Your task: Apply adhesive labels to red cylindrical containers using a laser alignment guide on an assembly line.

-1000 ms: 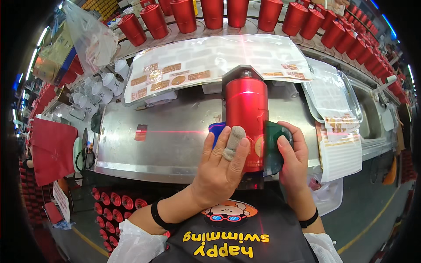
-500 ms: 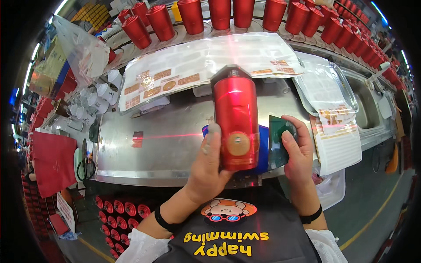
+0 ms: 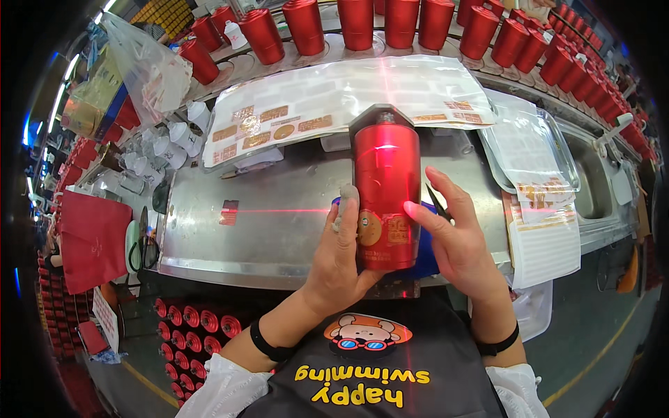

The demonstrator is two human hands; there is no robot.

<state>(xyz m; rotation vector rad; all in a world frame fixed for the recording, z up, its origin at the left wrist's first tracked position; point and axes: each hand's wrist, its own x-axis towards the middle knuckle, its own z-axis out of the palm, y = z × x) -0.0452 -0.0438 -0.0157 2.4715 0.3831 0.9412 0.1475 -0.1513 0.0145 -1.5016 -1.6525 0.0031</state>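
Turned since the earlier frame, your red cup [image 3: 387, 174] hangs over the desk [image 3: 279, 240], left hand [image 3: 334, 261] curled round its side, right hand [image 3: 465, 252] pinching a dark scraper [image 3: 438, 200]: apparently decal-smoothing, next stroke calling for steady left support.

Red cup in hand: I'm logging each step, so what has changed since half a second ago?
The red cup has turned: its round gold mark moved from the middle to the left, and a squarish gold mark shows beside it. The right hand came left, thumb now at the cup's side, its scraper now edge-on. The left hand still holds the cup's left side.
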